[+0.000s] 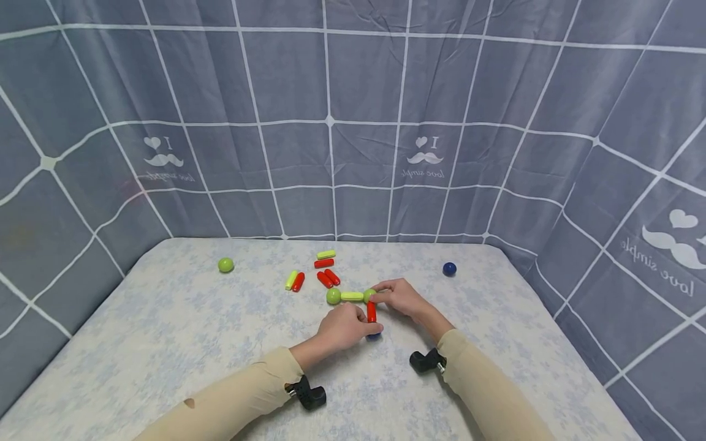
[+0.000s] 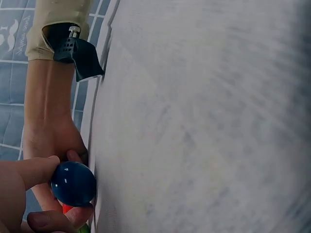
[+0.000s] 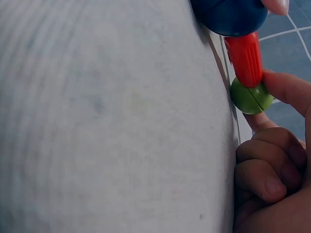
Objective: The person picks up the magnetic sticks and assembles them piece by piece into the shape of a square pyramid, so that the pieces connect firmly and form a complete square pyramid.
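Note:
My left hand [image 1: 342, 326] pinches a dark blue ball [image 2: 74, 183] between thumb and fingers, low over the table. A red rod [image 3: 245, 58] with ridged sides runs from that ball to a green ball [image 3: 251, 95]. The right hand [image 1: 404, 298] pinches this green ball between thumb and index finger, its other fingers curled in. From there a yellow-green rod [image 1: 352, 296] leads left to a second green ball [image 1: 333, 296], so the joined pieces form an L. In the head view my left thumb covers most of the blue ball.
Behind the hands lie several loose red rods [image 1: 324, 263] and yellow-green rods [image 1: 326, 254]. A loose green ball [image 1: 225, 264] sits at the far left, a blue ball [image 1: 449, 269] at the far right. A grey curtain [image 1: 364, 153] surrounds the patterned tabletop [image 1: 220, 343].

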`<control>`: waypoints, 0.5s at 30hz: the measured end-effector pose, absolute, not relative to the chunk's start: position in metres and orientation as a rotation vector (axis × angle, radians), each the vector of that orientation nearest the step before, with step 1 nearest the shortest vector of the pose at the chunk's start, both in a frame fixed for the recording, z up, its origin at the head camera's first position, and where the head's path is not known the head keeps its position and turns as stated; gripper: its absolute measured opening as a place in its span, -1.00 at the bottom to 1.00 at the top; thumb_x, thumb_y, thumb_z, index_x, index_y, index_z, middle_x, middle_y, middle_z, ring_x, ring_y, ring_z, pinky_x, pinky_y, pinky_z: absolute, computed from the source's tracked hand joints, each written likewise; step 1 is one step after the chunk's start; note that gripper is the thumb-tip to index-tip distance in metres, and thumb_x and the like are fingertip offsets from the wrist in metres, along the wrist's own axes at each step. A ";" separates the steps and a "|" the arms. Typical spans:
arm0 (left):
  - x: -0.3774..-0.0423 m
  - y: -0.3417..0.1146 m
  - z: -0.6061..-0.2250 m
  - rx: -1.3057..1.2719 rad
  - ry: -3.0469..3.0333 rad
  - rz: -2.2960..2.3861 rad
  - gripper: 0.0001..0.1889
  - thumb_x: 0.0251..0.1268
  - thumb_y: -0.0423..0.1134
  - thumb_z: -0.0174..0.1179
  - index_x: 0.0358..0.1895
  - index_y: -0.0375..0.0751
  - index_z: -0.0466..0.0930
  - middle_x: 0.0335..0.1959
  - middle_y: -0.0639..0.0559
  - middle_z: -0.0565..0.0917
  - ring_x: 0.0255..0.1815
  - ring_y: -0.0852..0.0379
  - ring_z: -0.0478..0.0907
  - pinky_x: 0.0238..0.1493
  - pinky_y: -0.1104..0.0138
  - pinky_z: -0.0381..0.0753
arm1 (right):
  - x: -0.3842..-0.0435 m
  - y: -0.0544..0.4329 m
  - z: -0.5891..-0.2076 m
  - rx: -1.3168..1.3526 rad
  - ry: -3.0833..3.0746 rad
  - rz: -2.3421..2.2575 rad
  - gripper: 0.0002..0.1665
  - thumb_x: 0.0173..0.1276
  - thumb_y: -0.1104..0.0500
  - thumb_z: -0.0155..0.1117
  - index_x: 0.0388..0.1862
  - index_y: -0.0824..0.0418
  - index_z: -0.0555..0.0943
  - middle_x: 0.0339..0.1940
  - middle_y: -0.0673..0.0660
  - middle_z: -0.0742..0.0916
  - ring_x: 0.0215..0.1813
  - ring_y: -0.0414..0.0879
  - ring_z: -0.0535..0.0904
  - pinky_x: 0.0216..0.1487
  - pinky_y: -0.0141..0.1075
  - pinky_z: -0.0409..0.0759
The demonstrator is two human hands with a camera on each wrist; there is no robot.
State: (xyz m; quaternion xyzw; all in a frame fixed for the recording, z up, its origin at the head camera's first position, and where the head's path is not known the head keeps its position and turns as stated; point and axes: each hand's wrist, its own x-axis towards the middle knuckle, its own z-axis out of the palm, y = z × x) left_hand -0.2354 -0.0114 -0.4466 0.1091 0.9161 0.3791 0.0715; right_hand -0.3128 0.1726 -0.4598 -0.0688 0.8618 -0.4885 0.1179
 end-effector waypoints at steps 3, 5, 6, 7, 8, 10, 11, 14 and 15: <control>-0.234 -0.011 -0.445 0.329 2.755 1.132 -0.48 0.17 0.12 0.40 -0.80 0.01 0.41 -0.86 0.25 0.21 -0.76 0.25 0.19 -0.68 0.39 0.07 | -0.312 0.172 -0.458 -0.192 2.523 -1.409 -0.66 0.23 -0.02 0.48 -0.05 0.07 0.79 -0.82 -0.10 0.30 -0.73 -0.20 0.11 -0.64 -0.35 0.14; -0.233 -0.012 -0.444 0.330 2.740 1.143 -0.50 0.17 0.10 0.40 -0.79 -0.03 0.46 -0.85 0.25 0.22 -0.76 0.25 0.20 -0.68 0.38 0.08 | -0.311 0.172 -0.455 -0.186 2.530 -1.387 -0.65 0.24 -0.03 0.47 -0.04 0.08 0.78 -0.82 -0.09 0.30 -0.73 -0.19 0.10 -0.63 -0.34 0.15; -0.233 -0.013 -0.443 0.332 2.733 1.149 -0.52 0.17 0.09 0.41 -0.77 -0.04 0.51 -0.85 0.25 0.23 -0.75 0.25 0.21 -0.68 0.38 0.09 | -0.310 0.172 -0.454 -0.186 2.536 -1.374 -0.64 0.24 -0.03 0.47 -0.03 0.09 0.77 -0.80 -0.09 0.30 -0.70 -0.19 0.12 -0.59 -0.34 0.16; -0.232 -0.014 -0.442 0.330 2.724 1.151 -0.55 0.17 0.08 0.41 -0.75 -0.06 0.55 -0.84 0.25 0.25 -0.74 0.24 0.23 -0.68 0.38 0.11 | -0.310 0.173 -0.453 -0.184 2.543 -1.359 -0.64 0.25 -0.03 0.46 -0.04 0.10 0.77 -0.78 -0.08 0.30 -0.68 -0.18 0.13 -0.56 -0.34 0.17; -0.231 -0.015 -0.442 0.326 2.716 1.150 -0.58 0.17 0.07 0.41 -0.71 -0.07 0.59 -0.82 0.25 0.28 -0.73 0.24 0.25 -0.67 0.37 0.13 | -0.309 0.173 -0.452 -0.188 2.556 -1.336 -0.65 0.26 -0.03 0.46 -0.04 0.10 0.77 -0.77 -0.07 0.30 -0.66 -0.18 0.13 -0.54 -0.33 0.17; -0.230 -0.018 -0.441 0.328 2.703 1.149 -0.64 0.17 0.06 0.41 -0.64 -0.07 0.65 -0.79 0.24 0.33 -0.70 0.23 0.29 -0.64 0.37 0.17 | -0.307 0.174 -0.451 -0.214 2.591 -1.279 -0.66 0.27 -0.04 0.44 -0.06 0.11 0.76 -0.76 -0.08 0.30 -0.63 -0.18 0.15 -0.50 -0.32 0.17; -0.230 -0.020 -0.442 0.330 2.699 1.146 -0.66 0.17 0.06 0.41 -0.61 -0.06 0.66 -0.77 0.23 0.35 -0.68 0.23 0.30 -0.63 0.36 0.18 | -0.306 0.175 -0.451 -0.233 2.609 -1.251 -0.67 0.28 -0.04 0.42 -0.08 0.12 0.76 -0.75 -0.08 0.30 -0.62 -0.18 0.16 -0.49 -0.32 0.17; -0.230 -0.025 -0.442 0.340 2.686 1.138 -0.73 0.16 0.04 0.41 -0.52 -0.03 0.66 -0.70 0.22 0.45 -0.64 0.22 0.34 -0.60 0.35 0.24 | -0.303 0.178 -0.452 -0.296 2.674 -1.155 -0.67 0.28 -0.06 0.39 -0.13 0.15 0.74 -0.75 -0.08 0.35 -0.63 -0.20 0.20 -0.52 -0.34 0.20; -0.230 -0.027 -0.443 0.345 2.679 1.139 -0.74 0.16 0.03 0.42 -0.50 -0.03 0.66 -0.68 0.22 0.49 -0.63 0.21 0.36 -0.59 0.35 0.25 | -0.301 0.180 -0.452 -0.314 2.690 -1.130 -0.66 0.29 -0.07 0.38 -0.15 0.16 0.73 -0.74 -0.08 0.38 -0.62 -0.20 0.23 -0.52 -0.35 0.22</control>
